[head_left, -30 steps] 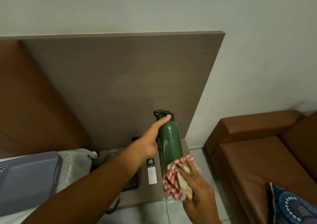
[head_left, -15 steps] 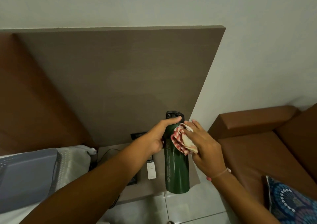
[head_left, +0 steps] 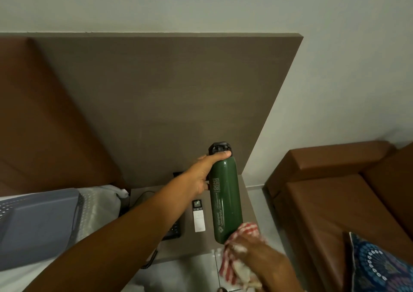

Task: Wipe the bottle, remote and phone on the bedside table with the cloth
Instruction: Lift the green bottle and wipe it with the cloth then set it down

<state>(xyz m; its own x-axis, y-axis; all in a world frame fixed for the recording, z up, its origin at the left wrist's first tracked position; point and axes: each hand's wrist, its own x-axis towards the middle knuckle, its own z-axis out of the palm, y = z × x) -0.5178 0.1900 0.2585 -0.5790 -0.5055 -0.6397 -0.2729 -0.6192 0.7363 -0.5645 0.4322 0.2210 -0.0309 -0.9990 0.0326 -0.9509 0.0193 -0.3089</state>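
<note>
Grey-brown panelling (head_left: pixel 156 95) rose behind the bedside worktop (head_left: pixel 247 199), with pale wall above it and a brown leather sofa (head_left: pixel 335 202) to the right, where a patterned blue cushion (head_left: pixel 380 267) showed at the lower corner. To the left lay the bed, with a grey plastic crate (head_left: pixel 38 227) sitting on it. Over the worktop the left hand (head_left: pixel 201 175) was closed around the upper part of a dark green bottle (head_left: pixel 225 200), the thumb lying across its shoulder just below the black cap (head_left: pixel 220 147). The bottle was held up off the worktop, cap away from the camera and base towards it, white lettering running along its side. At the base, the right hand (head_left: pixel 257 256) gripped a bunched red-and-white checked cloth (head_left: pixel 237 258), which was pressed against the bottle's lower end; the hand was blurred, so the fingers could not be made out one by one. On the worktop just left of the bottle lay a slim white remote (head_left: pixel 198 215) with a small dark screen at its far end. Left of that, a black object with keys (head_left: pixel 175 230) was mostly hidden under the left forearm, and whether it was the phone could not be told. A dark cable (head_left: pixel 143 194) curled across the worktop's left side. Pale floor tiles (head_left: pixel 190 273) showed below the worktop's near edge.
</note>
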